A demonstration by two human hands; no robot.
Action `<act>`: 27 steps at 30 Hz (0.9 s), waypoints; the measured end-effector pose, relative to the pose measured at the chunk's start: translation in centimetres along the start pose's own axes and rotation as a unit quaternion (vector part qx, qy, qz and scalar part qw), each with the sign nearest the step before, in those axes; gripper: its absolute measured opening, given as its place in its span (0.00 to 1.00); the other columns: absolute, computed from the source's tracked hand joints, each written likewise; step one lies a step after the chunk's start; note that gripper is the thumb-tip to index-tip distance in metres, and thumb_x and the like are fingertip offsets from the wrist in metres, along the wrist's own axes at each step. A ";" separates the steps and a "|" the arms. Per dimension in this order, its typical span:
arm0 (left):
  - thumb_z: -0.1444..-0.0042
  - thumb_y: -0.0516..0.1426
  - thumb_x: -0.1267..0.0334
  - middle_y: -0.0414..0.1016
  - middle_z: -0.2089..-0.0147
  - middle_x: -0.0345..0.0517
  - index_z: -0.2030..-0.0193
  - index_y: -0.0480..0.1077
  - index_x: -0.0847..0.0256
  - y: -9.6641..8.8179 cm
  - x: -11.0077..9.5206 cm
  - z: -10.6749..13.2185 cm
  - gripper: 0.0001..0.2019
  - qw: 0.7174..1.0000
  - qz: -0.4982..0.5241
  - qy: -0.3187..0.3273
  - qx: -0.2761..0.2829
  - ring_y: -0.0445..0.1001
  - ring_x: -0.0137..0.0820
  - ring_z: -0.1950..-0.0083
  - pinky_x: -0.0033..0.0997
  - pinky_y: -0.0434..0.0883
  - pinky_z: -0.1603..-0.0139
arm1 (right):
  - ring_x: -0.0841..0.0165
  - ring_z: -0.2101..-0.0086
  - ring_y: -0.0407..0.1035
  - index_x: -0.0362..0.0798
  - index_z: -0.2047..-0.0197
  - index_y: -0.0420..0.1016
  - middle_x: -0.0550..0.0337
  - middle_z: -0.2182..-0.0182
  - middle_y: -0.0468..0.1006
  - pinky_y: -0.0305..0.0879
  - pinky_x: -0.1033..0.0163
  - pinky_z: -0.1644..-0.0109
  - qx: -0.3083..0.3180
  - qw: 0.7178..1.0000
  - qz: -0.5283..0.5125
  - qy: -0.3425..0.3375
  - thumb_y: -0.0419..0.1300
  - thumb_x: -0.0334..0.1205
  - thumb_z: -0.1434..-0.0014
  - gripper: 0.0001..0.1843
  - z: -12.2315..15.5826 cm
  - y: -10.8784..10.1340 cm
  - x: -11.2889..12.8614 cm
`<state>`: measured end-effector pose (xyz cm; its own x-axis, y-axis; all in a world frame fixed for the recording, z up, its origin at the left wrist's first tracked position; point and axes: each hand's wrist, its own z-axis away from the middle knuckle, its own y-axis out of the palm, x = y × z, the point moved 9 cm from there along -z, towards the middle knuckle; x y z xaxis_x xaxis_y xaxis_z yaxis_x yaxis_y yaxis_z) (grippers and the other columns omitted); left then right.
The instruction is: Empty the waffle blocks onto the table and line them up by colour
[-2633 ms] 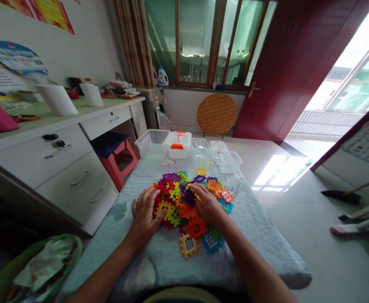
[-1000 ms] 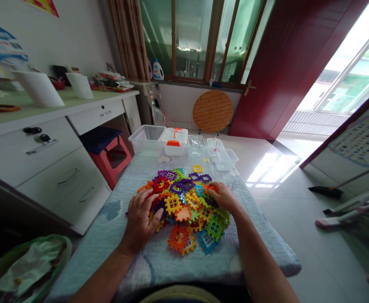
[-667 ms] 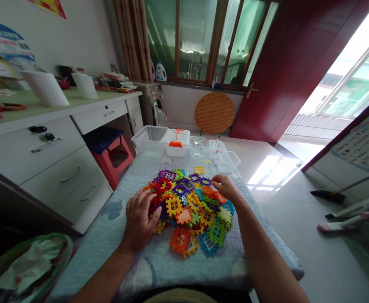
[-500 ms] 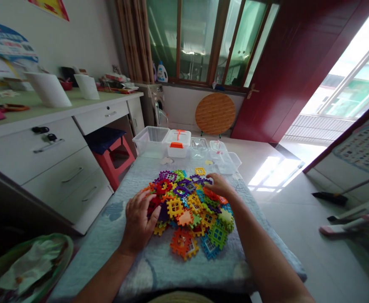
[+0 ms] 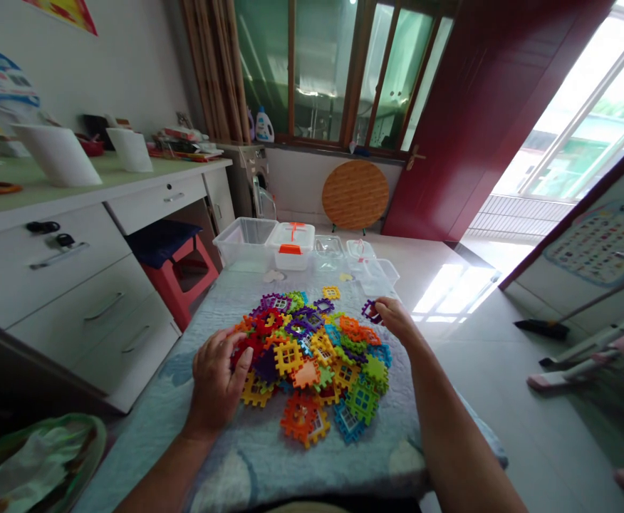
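Note:
A heap of colourful plastic interlocking tiles [image 5: 305, 372] lies on the cloth-covered table, many of them square frames with notched edges. Beyond its right side, my right hand [image 5: 396, 320] pinches a purple window-frame tile [image 5: 370, 311] between thumb and fingers, apart from the heap. My left hand [image 5: 217, 376] rests at the heap's left edge, thumb spread from the fingers, touching red tiles [image 5: 253, 343]; its fingertips are partly hidden. One yellow frame tile [image 5: 331, 293] lies loose behind the heap. At the near side an orange tile [image 5: 297, 415] overlaps a yellow one.
Clear plastic boxes stand along the table's far end, among them a large open bin [image 5: 245, 239] and a lidded box with orange clips [image 5: 294, 255]. A red stool [image 5: 184, 281] and white drawers [image 5: 90, 299] are on the left. A green basket [image 5: 95, 442] sits low at left.
My right hand has lifted the purple frame tile off the heap and moved it to the right. My left hand stays by the red tiles. The view has shifted slightly.

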<state>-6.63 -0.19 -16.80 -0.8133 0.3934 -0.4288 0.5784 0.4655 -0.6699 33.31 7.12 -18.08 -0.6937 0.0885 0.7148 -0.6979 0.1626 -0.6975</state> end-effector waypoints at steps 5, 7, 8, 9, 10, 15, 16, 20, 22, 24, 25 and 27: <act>0.35 0.47 0.52 0.67 0.41 0.55 0.46 0.66 0.59 -0.3 -2.9 -4.3 0.18 0.997 0.014 0.068 0.036 0.63 0.44 0.37 0.50 0.57 0.35 | 0.70 0.77 0.69 0.44 0.62 0.74 0.57 0.76 0.78 0.63 0.66 0.72 -0.073 0.995 0.013 0.069 0.47 0.38 0.42 0.15 0.8 -3.6 -4.7; 0.36 0.48 0.51 0.70 0.43 0.52 0.46 0.67 0.58 1.8 -4.5 -7.0 0.19 0.988 0.016 0.100 0.114 0.65 0.43 0.38 0.48 0.59 0.36 | 0.67 0.73 0.72 0.45 0.60 0.75 0.55 0.73 0.79 0.65 0.63 0.67 -0.106 0.990 0.041 0.086 0.50 0.38 0.43 0.14 1.4 -4.4 -5.9; 0.37 0.49 0.50 0.71 0.43 0.52 0.48 0.68 0.58 3.4 -5.3 -8.3 0.19 0.981 0.004 0.113 0.160 0.65 0.43 0.39 0.48 0.60 0.37 | 0.65 0.68 0.73 0.45 0.59 0.75 0.54 0.70 0.79 0.65 0.62 0.62 -0.121 0.987 0.057 0.091 0.52 0.39 0.44 0.14 1.7 -4.6 -6.3; 0.38 0.50 0.50 0.72 0.43 0.51 0.49 0.70 0.58 5.1 -6.0 -9.5 0.18 0.971 -0.011 0.125 0.204 0.67 0.43 0.40 0.48 0.62 0.38 | 0.62 0.63 0.73 0.45 0.59 0.76 0.52 0.67 0.79 0.65 0.61 0.58 -0.134 0.984 0.070 0.094 0.55 0.39 0.46 0.14 2.1 -4.7 -6.6; 0.39 0.51 0.50 0.72 0.43 0.51 0.50 0.70 0.58 7.0 -6.8 -10.6 0.18 0.959 -0.025 0.136 0.247 0.67 0.43 0.40 0.47 0.62 0.38 | 0.60 0.58 0.72 0.45 0.58 0.76 0.50 0.63 0.78 0.64 0.59 0.54 -0.141 0.982 0.085 0.093 0.57 0.40 0.48 0.15 2.5 -4.7 -6.7; 0.43 0.55 0.57 0.68 0.36 0.55 0.43 0.68 0.62 15.9 -8.5 -13.7 0.22 0.913 -0.077 0.122 0.382 0.64 0.44 0.35 0.43 0.61 0.36 | 0.52 0.50 0.66 0.45 0.46 0.73 0.47 0.52 0.74 0.60 0.55 0.48 -0.083 0.972 0.209 0.064 0.65 0.46 0.54 0.31 3.6 -2.9 -6.1; 0.45 0.56 0.58 0.68 0.36 0.55 0.42 0.68 0.62 17.4 -8.8 -14.0 0.24 0.907 -0.076 0.121 0.396 0.64 0.44 0.35 0.41 0.62 0.36 | 0.53 0.50 0.66 0.44 0.45 0.72 0.46 0.52 0.74 0.60 0.56 0.48 -0.074 0.970 0.225 0.057 0.64 0.45 0.53 0.31 3.7 -2.6 -5.9; 0.49 0.58 0.62 0.70 0.37 0.54 0.40 0.68 0.62 21.6 -9.3 -14.2 0.27 0.893 -0.061 0.115 0.431 0.67 0.44 0.36 0.35 0.65 0.39 | 0.59 0.54 0.69 0.42 0.43 0.69 0.48 0.54 0.75 0.62 0.58 0.48 -0.102 0.974 0.200 0.028 0.61 0.43 0.49 0.30 2.9 -2.1 -5.2; 0.50 0.58 0.63 0.71 0.38 0.54 0.40 0.68 0.63 23.0 -9.3 -14.3 0.27 0.888 -0.050 0.114 0.442 0.69 0.45 0.39 0.35 0.67 0.41 | 0.60 0.55 0.70 0.43 0.42 0.68 0.49 0.54 0.75 0.62 0.58 0.47 -0.136 0.974 0.180 0.022 0.61 0.46 0.47 0.30 2.3 -2.2 -4.8; 0.50 0.58 0.61 0.70 0.37 0.56 0.40 0.67 0.65 24.1 -9.2 -14.2 0.28 0.884 -0.043 0.115 0.450 0.69 0.46 0.39 0.35 0.67 0.41 | 0.59 0.54 0.70 0.44 0.42 0.68 0.49 0.54 0.75 0.62 0.58 0.47 -0.158 0.971 0.180 0.028 0.61 0.48 0.46 0.30 1.8 -2.2 -4.6; 0.49 0.59 0.60 0.69 0.36 0.57 0.39 0.67 0.65 24.5 -9.2 -14.1 0.29 0.882 -0.042 0.117 0.455 0.68 0.46 0.38 0.36 0.67 0.40 | 0.58 0.53 0.69 0.44 0.43 0.69 0.49 0.53 0.75 0.62 0.57 0.47 -0.158 0.969 0.188 0.033 0.61 0.48 0.46 0.29 1.5 -2.0 -4.5; 0.49 0.59 0.59 0.67 0.35 0.58 0.38 0.65 0.65 25.1 -9.2 -13.8 0.30 0.877 -0.044 0.122 0.463 0.66 0.46 0.36 0.38 0.65 0.39 | 0.55 0.52 0.68 0.45 0.45 0.72 0.47 0.53 0.75 0.61 0.56 0.47 -0.141 0.966 0.213 0.045 0.61 0.48 0.46 0.27 1.3 -1.5 -4.4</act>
<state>16.25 18.81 -21.30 -0.7480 0.5996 -0.2845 0.1230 -0.2960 -0.9472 37.22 5.23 -20.25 -0.8799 0.2903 0.3763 -0.2673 0.3524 -0.8969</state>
